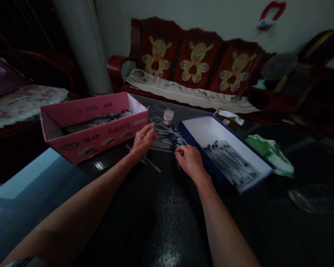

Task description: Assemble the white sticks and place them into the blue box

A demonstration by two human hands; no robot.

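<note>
Over a loose pile of thin clear pen-like sticks [169, 138], some with dark parts, my left hand [143, 141] is closed, fingers curled together. A small pale spot shows at its fingertips, too small to name. My right hand [190, 160] is pinched at the right side of the pile, beside the blue box; what its fingers hold is hidden. Inside the blue box [196, 129] pens with black ends [231, 161] lie side by side in a row. The pink box [100, 135] on the left holds more loose sticks [111, 118].
A small round tub [168, 117] stands behind the pile on the dark glossy table [156, 211]. Right of the blue box lie a green and white plastic bag [271, 154] and a small brown box [228, 119]. A wooden sofa [180, 66] stands beyond the table.
</note>
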